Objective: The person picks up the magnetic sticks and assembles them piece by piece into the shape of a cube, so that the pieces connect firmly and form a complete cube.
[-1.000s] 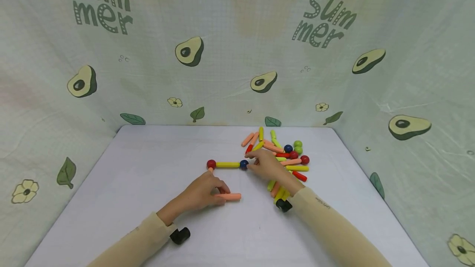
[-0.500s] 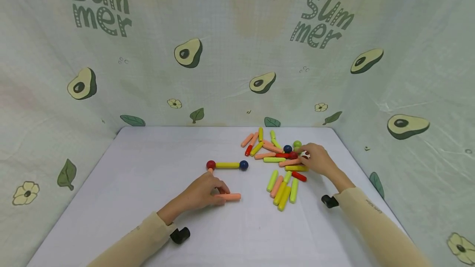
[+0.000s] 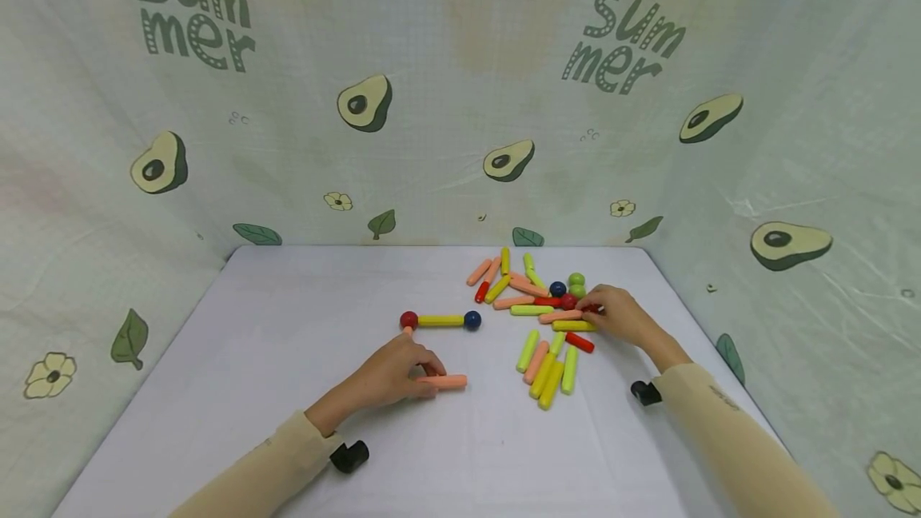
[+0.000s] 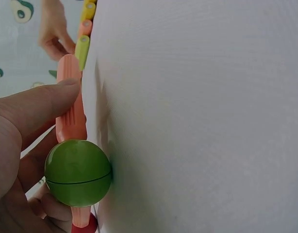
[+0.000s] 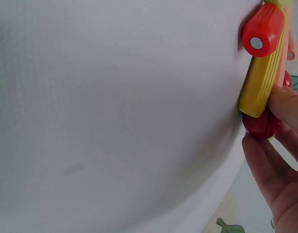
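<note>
My left hand (image 3: pixel 392 374) pinches a salmon-pink magnetic rod (image 4: pixel 70 109) with thumb and fingers. A green ball (image 4: pixel 78 170) sits at that rod's near end, and another pink rod (image 4: pixel 81 217) leads from it to a red ball (image 3: pixel 408 319). From this red ball a yellow rod (image 3: pixel 441 320) runs right to a navy ball (image 3: pixel 472 320). At the right edge of the loose pieces, my right hand (image 3: pixel 624 316) grips another red ball (image 5: pixel 260 126), beside a yellow rod's end (image 5: pixel 256 97). The fingers mostly cover that ball in the head view.
Loose rods in pink, yellow, lime (image 3: pixel 528 350) and red (image 3: pixel 580 342) lie scattered on the right half of the white table (image 3: pixel 302 286). Two green balls (image 3: pixel 577 284), a navy ball (image 3: pixel 557 288) and a red ball (image 3: pixel 568 301) lie among them. Printed cloth (image 3: pixel 432 182) surrounds the table.
My right hand has left the navy ball and moved right to the loose pieces, where it now grips a red ball. The left hand stays in place with the pink rod.
</note>
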A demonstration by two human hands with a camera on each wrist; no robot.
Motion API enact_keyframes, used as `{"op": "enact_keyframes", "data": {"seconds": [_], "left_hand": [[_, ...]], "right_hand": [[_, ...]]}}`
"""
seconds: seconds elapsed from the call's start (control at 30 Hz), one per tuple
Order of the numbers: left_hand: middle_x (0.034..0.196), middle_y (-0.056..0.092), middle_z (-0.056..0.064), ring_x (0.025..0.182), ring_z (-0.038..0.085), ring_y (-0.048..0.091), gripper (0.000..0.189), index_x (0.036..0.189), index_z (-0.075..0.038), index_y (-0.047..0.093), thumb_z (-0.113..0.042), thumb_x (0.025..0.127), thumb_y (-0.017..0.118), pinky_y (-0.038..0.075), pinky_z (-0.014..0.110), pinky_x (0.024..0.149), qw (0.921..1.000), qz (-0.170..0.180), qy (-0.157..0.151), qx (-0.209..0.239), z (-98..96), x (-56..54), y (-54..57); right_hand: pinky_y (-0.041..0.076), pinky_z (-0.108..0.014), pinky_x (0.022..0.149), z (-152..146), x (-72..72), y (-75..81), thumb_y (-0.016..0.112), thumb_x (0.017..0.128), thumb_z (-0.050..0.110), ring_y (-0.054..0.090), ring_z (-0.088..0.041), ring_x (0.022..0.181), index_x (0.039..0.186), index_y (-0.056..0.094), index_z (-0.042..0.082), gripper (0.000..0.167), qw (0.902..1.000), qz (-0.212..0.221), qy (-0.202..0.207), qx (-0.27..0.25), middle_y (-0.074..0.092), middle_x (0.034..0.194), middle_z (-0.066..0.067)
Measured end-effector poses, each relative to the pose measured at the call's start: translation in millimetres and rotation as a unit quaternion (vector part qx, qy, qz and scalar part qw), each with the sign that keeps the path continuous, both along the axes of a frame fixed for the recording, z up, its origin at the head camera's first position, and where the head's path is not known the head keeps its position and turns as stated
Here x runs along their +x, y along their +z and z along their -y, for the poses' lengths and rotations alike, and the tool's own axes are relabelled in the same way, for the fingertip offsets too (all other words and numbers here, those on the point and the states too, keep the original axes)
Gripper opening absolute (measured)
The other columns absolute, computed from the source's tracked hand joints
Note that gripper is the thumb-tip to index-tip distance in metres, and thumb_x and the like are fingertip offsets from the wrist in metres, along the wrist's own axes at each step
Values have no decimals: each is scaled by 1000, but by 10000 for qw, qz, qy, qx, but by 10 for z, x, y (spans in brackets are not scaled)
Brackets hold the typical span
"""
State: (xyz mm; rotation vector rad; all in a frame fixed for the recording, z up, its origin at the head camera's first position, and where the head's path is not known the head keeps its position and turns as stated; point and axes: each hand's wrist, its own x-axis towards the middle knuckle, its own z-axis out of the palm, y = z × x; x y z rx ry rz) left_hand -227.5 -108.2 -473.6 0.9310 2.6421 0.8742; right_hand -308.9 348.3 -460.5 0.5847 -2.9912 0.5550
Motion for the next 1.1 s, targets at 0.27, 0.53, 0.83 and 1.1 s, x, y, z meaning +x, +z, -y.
{"op": "enact_keyframes", "data": {"seconds": [0.27,0.53,0.83,1.1], "left_hand": [[101,75,-23,95,2,65,24,112,-27,82,-26,89,89,51,34,91,10000,-26,-25,-52,-15,5,4],[101,75,-22,95,4,65,23,111,-26,82,-24,89,89,51,34,89,10000,-7,-5,53,-15,21,15],[102,74,-23,96,4,64,23,112,-26,82,-26,89,88,52,33,88,10000,22,4,57,-16,24,21],[102,75,-21,97,5,65,23,112,-25,82,-25,89,88,52,33,87,9999,37,19,96,-19,16,26]], "right_hand": [[57,-37,82,-14,-22,-33,83,92,10,59,-22,89,109,84,8,17,9999,-31,-58,95,68,100,-6],[53,-31,77,-6,-4,-48,83,91,7,56,-21,88,108,85,9,17,9999,-55,-76,60,63,99,-6],[59,-38,82,43,106,60,82,92,6,58,-23,91,111,83,5,19,9994,-298,-180,77,62,104,-9],[63,-42,83,333,299,203,85,91,8,66,-21,91,120,78,4,30,9973,-498,286,-452,72,105,-7]]}}
